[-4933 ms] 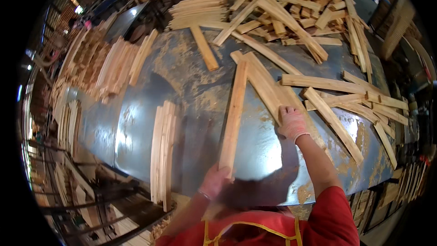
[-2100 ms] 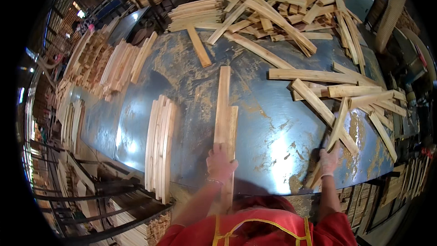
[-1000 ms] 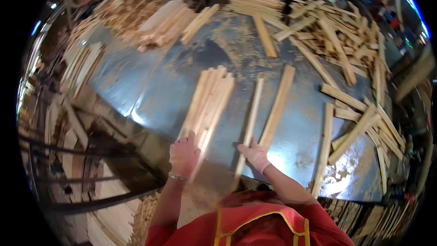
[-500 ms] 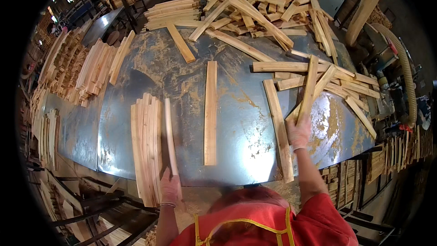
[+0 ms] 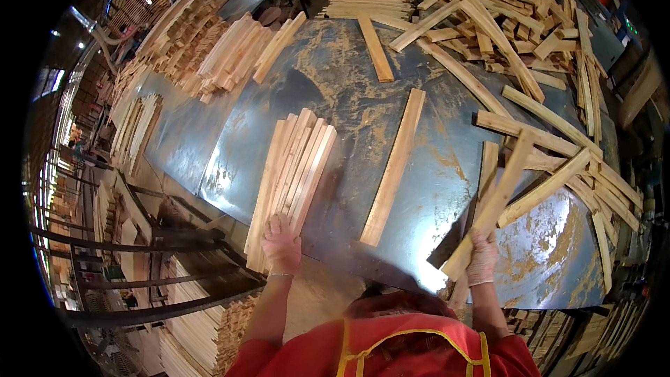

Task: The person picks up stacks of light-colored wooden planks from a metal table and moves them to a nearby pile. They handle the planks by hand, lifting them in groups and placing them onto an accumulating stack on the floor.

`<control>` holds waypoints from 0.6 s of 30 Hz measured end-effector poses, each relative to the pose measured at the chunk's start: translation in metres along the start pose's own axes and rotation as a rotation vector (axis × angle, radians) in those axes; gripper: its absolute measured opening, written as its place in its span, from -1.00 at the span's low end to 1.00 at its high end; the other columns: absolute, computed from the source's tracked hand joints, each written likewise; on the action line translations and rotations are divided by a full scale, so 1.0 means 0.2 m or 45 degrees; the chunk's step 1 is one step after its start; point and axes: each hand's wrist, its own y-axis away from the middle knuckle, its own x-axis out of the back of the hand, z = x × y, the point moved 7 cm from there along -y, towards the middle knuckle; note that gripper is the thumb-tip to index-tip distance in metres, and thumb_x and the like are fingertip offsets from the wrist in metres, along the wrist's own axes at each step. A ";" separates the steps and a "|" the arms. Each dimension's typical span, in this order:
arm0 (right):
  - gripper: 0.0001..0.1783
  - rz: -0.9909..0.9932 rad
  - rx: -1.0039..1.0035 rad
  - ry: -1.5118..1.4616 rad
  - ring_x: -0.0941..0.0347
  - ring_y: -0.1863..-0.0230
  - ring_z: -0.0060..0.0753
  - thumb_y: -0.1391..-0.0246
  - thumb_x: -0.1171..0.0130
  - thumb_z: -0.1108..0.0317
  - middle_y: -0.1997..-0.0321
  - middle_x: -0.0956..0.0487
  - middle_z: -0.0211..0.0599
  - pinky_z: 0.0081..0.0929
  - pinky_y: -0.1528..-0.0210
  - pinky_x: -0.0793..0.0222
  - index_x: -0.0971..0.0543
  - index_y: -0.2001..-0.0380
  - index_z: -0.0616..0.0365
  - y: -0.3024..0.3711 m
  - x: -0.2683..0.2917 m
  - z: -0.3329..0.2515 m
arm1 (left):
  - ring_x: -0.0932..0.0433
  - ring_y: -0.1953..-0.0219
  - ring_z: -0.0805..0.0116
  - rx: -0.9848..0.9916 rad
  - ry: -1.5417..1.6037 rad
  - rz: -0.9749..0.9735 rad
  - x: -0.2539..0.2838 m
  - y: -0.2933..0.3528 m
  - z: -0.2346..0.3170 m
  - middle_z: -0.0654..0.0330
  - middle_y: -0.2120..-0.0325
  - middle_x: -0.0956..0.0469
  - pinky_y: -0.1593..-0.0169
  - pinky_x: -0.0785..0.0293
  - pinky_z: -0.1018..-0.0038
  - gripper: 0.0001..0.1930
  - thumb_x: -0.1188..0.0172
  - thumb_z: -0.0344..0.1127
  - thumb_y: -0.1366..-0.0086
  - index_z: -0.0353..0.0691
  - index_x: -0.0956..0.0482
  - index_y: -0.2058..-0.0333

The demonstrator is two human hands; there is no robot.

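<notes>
My left hand (image 5: 282,246) is at the near end of a row of upright-set wooden strips (image 5: 296,160), its fingers closed over their ends. The strips stand side by side at the table's front edge. My right hand (image 5: 483,258) is closed round a single wooden strip (image 5: 497,199), held tilted with its near end toward me. Under it lies another strip (image 5: 488,160), partly covered. Between my hands one flat strip (image 5: 394,167) rests alone on the metal table (image 5: 335,202).
Crossed loose strips (image 5: 558,153) lie at the right, and a large jumbled pile (image 5: 516,28) is at the far right. A neat stack (image 5: 368,0) stands at the back. More stacked strips (image 5: 234,52) line the far left. Sawdust is smeared over the tabletop.
My view has swung left. The separate strip by my left hand now sits against the row. My right hand has drawn its strip nearer to me, off the crossed ones.
</notes>
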 end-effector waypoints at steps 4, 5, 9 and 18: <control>-0.51 -0.137 -0.306 -0.010 -0.56 0.09 -0.42 -0.24 -0.35 0.40 0.01 -0.61 -0.36 -0.40 0.01 -0.57 -0.48 -0.20 0.15 0.22 -0.24 0.32 | -0.45 -0.24 0.07 -0.241 0.179 -0.022 -0.08 0.01 0.24 0.04 -0.17 -0.52 -0.26 -0.40 0.09 -0.30 -0.33 -0.04 -0.27 -0.18 -0.38 -0.32; -0.49 -0.137 -0.385 -0.033 -0.57 0.09 -0.43 -0.24 -0.37 0.36 0.00 -0.61 -0.34 -0.38 0.02 -0.58 -0.47 -0.21 0.15 0.30 -0.32 0.41 | -0.50 -0.19 0.08 -0.269 0.383 -0.229 0.04 0.04 0.41 0.05 -0.14 -0.55 -0.24 -0.43 0.12 -0.33 -0.33 -0.07 -0.29 -0.21 -0.41 -0.30; -0.26 -0.818 -0.494 0.392 -0.56 -0.09 -0.29 -0.25 -0.38 0.15 -0.10 -0.62 -0.21 -0.35 -0.16 -0.52 -0.36 -0.38 0.21 0.61 -0.72 0.67 | -0.65 0.02 0.15 -0.050 1.993 -1.130 -0.18 0.16 0.72 0.02 0.02 -0.67 -0.10 -0.54 0.28 -0.47 -0.37 -0.12 -0.30 -0.23 -0.56 -0.17; -0.31 0.070 0.843 1.814 -0.53 0.03 0.26 -0.04 -0.41 0.11 0.00 -0.58 0.20 -0.01 -0.09 -0.49 -0.48 -0.18 0.21 0.17 -0.28 -0.07 | -0.40 -0.31 -0.02 -0.156 0.313 -0.189 0.08 0.07 0.13 0.01 -0.18 -0.45 -0.29 -0.36 0.06 -0.45 -0.33 -0.17 -0.21 -0.14 -0.53 -0.18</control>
